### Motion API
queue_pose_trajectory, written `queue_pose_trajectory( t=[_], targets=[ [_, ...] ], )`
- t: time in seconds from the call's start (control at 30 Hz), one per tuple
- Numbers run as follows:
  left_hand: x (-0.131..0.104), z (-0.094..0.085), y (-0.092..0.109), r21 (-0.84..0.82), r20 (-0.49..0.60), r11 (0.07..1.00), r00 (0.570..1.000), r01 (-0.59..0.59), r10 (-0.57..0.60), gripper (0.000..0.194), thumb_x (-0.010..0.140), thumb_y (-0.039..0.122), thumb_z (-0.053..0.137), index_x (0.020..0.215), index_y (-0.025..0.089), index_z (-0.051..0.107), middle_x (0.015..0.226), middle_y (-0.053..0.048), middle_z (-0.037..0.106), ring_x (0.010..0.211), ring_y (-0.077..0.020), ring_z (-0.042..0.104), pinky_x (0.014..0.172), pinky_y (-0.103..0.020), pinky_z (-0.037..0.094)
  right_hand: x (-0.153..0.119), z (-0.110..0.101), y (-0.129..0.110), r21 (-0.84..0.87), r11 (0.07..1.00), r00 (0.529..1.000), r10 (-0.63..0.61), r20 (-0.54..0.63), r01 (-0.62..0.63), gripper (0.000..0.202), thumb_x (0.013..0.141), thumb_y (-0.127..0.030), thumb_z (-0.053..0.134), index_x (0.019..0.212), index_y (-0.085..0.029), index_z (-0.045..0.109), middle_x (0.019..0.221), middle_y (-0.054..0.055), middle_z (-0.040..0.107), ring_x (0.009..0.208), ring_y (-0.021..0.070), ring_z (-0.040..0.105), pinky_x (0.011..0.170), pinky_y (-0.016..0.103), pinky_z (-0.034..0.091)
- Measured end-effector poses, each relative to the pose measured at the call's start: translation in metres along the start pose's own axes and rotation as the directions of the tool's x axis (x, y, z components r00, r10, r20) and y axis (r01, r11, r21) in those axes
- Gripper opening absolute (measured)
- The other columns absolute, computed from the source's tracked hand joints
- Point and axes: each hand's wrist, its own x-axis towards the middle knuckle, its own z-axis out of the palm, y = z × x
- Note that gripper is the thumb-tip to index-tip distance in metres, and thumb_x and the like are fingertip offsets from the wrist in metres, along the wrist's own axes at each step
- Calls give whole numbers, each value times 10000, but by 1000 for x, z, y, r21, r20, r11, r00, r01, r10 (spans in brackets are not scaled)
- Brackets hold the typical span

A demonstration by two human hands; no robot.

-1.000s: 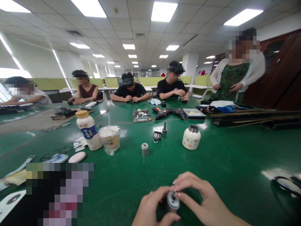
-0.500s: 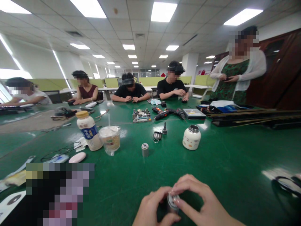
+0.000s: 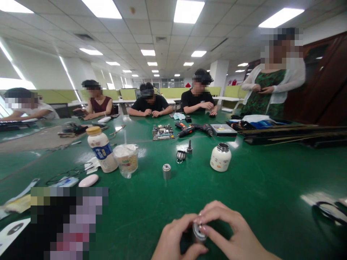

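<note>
Metal cylinder [image 3: 198, 237]: near, right of the middle, held between the left hand [image 3: 172, 236] and the right hand [image 3: 233, 231], upper end facing up and partly covered; whether its base touches the green table [image 3: 257, 202] cannot be told.
Left hand: curled around the cylinder, gripping its side, thumb on the near side.
Right hand: thumb and fingertips drawn together on the cylinder's upper end; whether they pinch a small part is hidden.
Cylinder's upper end: a second ago more of it showed; now the right thumb lies further across it. The left hand's grip looks unchanged, so the work appears centred on this end, the left hand steadying.
Second metal cylinder [image 3: 166, 172]: upright, farther and left of the hands, untouched.
Pink oval item [image 3: 88, 180]: left, well apart from the hands.
Cream jar [image 3: 221, 158]: to the right, mouth uncovered.
Straw cup [image 3: 126, 160]: left, just beside a blue-labelled bottle [image 3: 103, 151].
Steel cup-like piece [image 3: 181, 155]: beyond the second cylinder, near a dark upright fitting [image 3: 189, 147].
Circuit board [image 3: 163, 132]: far middle, left of the power drills [image 3: 200, 129].
Person in maroon [image 3: 99, 105]: far left, one hand now raised off the table.
</note>
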Motion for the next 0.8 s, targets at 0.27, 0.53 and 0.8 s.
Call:
queue_pose_trajectory(
  t=[0.27, 0.53, 0.8],
  targets=[
    [1, -3, 2, 54, 45, 995, 995, 88, -91, 486, 702, 224, 828, 1153, 248, 650, 981, 10, 747, 839, -188, 677, 783, -227, 500, 16, -17, 34, -89, 965, 959, 231, -165, -248, 107, 881, -259, 649, 968, -222, 699, 966, 55, 748, 928, 227, 700, 884, 382, 528],
    [1, -4, 4, 62, 40, 993, 994, 100, -102, 487, 700, 217, 818, 1157, 251, 657, 985, 3, 747, 836, -185, 674, 785, -220, 503, 20, -24, 61, -204, 938, 960, 271, -69, -280, 147, 845, -213, 653, 962, -219, 742, 975, 63, 747, 945, 247, 687, 894, 419, 530],
    [1, -3, 0, 48, 24, 998, 999, 40, -41, 498, 692, 218, 834, 1156, 240, 652, 959, -1, 752, 809, -187, 683, 767, -222, 516, 12, -14, 11, -20, 985, 982, 168, -90, -171, 76, 888, -262, 653, 892, -218, 715, 903, 40, 749, 898, 211, 697, 846, 344, 539]
  ],
)
